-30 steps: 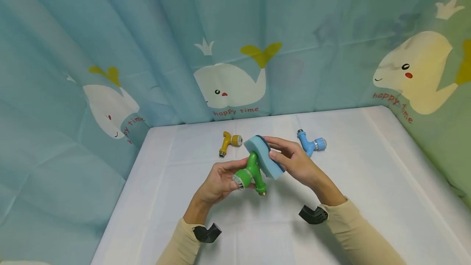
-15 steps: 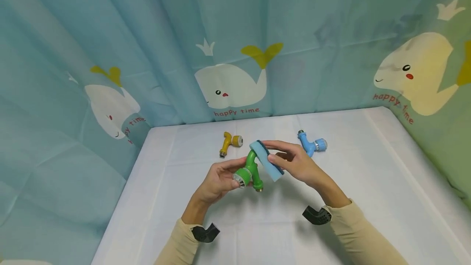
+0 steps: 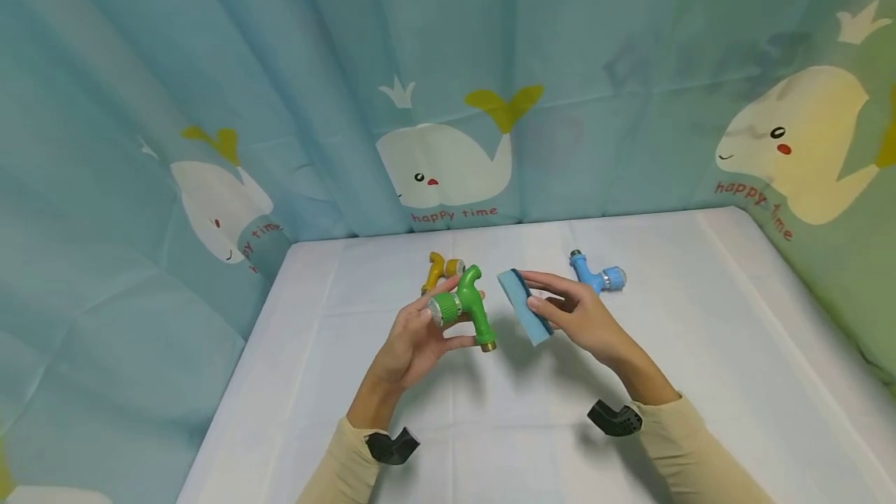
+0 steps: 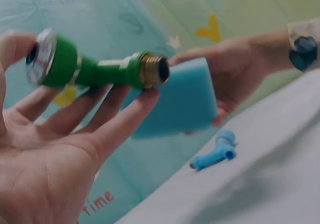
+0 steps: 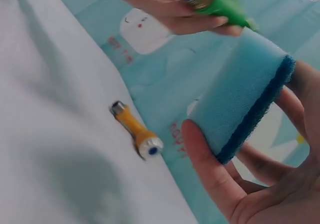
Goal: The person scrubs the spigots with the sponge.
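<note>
**Two-handed hold: green toy-bright tap [image 3: 470, 303] and scouring sponge [image 3: 521, 306], just apart above the table [image 3: 525, 442]**

My left hand [image 3: 414, 342] holds the green tap aloft, thumb at the ribbed knob [image 3: 445, 309] and fingertips supporting the body from beneath and behind. The tap is tilted: its curved spout points up and away, its brass threaded end [image 4: 150, 71] down and toward me. My right hand [image 3: 581, 327] pinches the sponge between thumb and fingers, the pale foam turned toward the tap and the dark scouring layer [image 5: 257, 111] toward my palm. In the head view a narrow gap separates foam from spout. Beyond my hands, the yellow tap [image 3: 435, 267] lies partly hidden behind my left fingers, and the blue tap [image 3: 593, 280] lies near my right hand; both rest on the table.

The step in hand appears to be wiping the green tap with the foam. For a good result, I judge that the left grip should stay firm at the knob, which may turn under sideways pressure. The soft face should follow the curve of the spout; the scouring layer could mark the paint. Light strokes, with the tap rotated between them, should reach the underside. The thread may snag the foam and calls for gentler contact.
</note>
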Demonstrator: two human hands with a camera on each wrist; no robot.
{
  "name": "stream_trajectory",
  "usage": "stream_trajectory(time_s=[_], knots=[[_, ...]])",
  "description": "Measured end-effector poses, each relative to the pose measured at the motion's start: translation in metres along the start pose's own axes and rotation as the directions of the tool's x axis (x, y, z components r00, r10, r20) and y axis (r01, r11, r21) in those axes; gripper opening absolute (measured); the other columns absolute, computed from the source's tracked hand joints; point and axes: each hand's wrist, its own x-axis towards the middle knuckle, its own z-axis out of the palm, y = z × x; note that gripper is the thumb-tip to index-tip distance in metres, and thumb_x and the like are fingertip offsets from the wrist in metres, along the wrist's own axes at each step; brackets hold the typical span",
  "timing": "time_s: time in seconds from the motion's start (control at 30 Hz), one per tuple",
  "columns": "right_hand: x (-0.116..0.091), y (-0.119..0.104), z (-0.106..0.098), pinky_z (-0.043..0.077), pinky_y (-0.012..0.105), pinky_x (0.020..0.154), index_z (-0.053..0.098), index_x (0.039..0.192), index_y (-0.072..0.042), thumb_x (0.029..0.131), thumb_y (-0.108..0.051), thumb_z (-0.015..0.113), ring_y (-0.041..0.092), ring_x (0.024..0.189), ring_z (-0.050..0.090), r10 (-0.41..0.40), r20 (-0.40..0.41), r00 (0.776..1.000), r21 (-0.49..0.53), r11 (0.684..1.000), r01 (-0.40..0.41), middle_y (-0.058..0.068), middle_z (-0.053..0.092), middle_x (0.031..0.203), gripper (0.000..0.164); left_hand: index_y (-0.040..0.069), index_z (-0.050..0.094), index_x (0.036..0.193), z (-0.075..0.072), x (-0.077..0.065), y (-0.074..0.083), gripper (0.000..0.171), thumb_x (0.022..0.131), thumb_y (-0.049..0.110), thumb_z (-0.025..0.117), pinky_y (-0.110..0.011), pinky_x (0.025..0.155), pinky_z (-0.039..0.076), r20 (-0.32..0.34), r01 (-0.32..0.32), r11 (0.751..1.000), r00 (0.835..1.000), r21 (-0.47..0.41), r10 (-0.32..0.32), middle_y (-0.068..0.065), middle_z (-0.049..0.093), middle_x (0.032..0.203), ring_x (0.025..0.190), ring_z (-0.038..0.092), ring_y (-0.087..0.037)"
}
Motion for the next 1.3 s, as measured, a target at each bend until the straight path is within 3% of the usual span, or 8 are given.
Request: stream_trajectory(time_s=[0.13, 0.33, 0.67, 0.77, 0.93, 1.0, 1.1, 1.3], knots=[[-0.005, -0.004, -0.008, 0.058, 0.035, 0.086, 0.057, 0.149, -0.018, 0.102, -0.023, 0.067, 0.037, 0.127, 0.058, 0.033, -0.012, 0.999, -0.005, 0.999, -0.033, 0.013, 0.047, 0.154, 0.048, 0.003, 0.030, 0.161, 0.002, -0.003, -0.003, 0.051, 0.111, 0.016, 0.032, -0.053, 0.100, 0.053, -0.132, 0.039, 0.997, 0.990, -0.061, -0.046, -0.023, 0.033, 0.160, 0.128, 0.053, -0.034], [-0.009, -0.002, -0.010, 0.058, 0.034, 0.084, 0.059, 0.147, -0.017, 0.101, -0.021, 0.068, 0.032, 0.118, 0.063, 0.018, -0.017, 1.000, -0.041, 0.999, -0.019, 0.010, 0.052, 0.152, 0.047, 0.001, 0.025, 0.161, 0.007, -0.001, -0.011, 0.055, 0.114, 0.026, 0.039, -0.055, 0.099, 0.053, -0.299, 0.084, 0.994, 0.949, -0.068, -0.101, -0.020, 0.032, 0.161, 0.126, 0.056, -0.031], [-0.007, -0.002, -0.003, 0.056, 0.031, 0.080, 0.061, 0.145, -0.020, 0.100, -0.023, 0.069, 0.028, 0.108, 0.066, -0.032, 0.004, 0.999, -0.157, 0.987, 0.032, 0.005, 0.056, 0.149, 0.045, -0.009, 0.047, 0.145, 0.007, 0.001, -0.017, 0.047, 0.101, 0.003, 0.060, -0.053, 0.084, 0.060, -0.569, 0.238, 0.971, 0.803, 0.030, -0.179, -0.019, 0.062, 0.130, 0.108, 0.070, -0.030], [-0.006, -0.005, -0.002, 0.055, 0.031, 0.074, 0.062, 0.144, -0.021, 0.100, -0.023, 0.070, 0.026, 0.099, 0.069, -0.038, 0.014, 0.999, -0.189, 0.981, 0.040, 0.005, 0.058, 0.147, 0.045, -0.010, 0.055, 0.134, 0.005, 0.002, -0.017, 0.040, 0.096, -0.003, 0.065, -0.050, 0.085, 0.061, -0.610, 0.290, 0.951, 0.774, 0.103, -0.169, -0.018, 0.072, 0.110, 0.098, 0.074, -0.030], [-0.004, -0.012, -0.002, 0.056, 0.030, 0.071, 0.063, 0.143, -0.021, 0.099, -0.022, 0.072, 0.023, 0.094, 0.070, -0.051, 0.020, 0.998, -0.221, 0.974, 0.054, 0.008, 0.059, 0.145, 0.045, -0.008, 0.062, 0.117, 0.001, 0.005, -0.016, 0.032, 0.086, -0.010, 0.071, -0.034, 0.080, 0.060, -0.646, 0.390, 0.873, 0.754, 0.292, -0.121, -0.015, 0.075, 0.091, 0.085, 0.072, -0.025], [-0.003, -0.015, 0.001, 0.057, 0.030, 0.069, 0.064, 0.142, -0.021, 0.098, -0.021, 0.073, 0.022, 0.092, 0.069, -0.054, 0.014, 0.998, -0.243, 0.968, 0.056, 0.008, 0.060, 0.143, 0.045, -0.006, 0.063, 0.111, 0.001, 0.005, -0.015, 0.031, 0.083, -0.010, 0.075, -0.029, 0.077, 0.057, -0.650, 0.418, 0.841, 0.752, 0.343, -0.109, -0.015, 0.076, 0.092, 0.082, 0.069, -0.020], [-0.001, -0.020, 0.009, 0.057, 0.030, 0.063, 0.066, 0.139, -0.023, 0.096, -0.024, 0.075, 0.019, 0.087, 0.068, -0.066, -0.010, 0.998, -0.302, 0.951, 0.060, 0.008, 0.063, 0.139, 0.044, -0.004, 0.064, 0.108, 0.001, 0.004, -0.015, 0.033, 0.081, -0.007, 0.081, -0.024, 0.076, 0.055, -0.618, 0.416, 0.808, 0.782, 0.418, -0.083, -0.017, 0.077, 0.101, 0.081, 0.067, -0.014], [0.002, -0.032, 0.027, 0.058, 0.033, 0.066, 0.070, 0.135, -0.021, 0.095, -0.029, 0.076, 0.020, 0.089, 0.066, -0.163, -0.020, 0.987, -0.487, 0.863, 0.133, 0.010, 0.067, 0.130, 0.041, -0.003, 0.060, 0.127, 0.003, -0.001, -0.015, 0.048, 0.084, -0.004, 0.082, -0.023, 0.078, 0.058, -0.438, 0.253, 0.807, 0.899, 0.534, 0.008, -0.021, 0.072, 0.121, 0.090, 0.069, -0.014]])
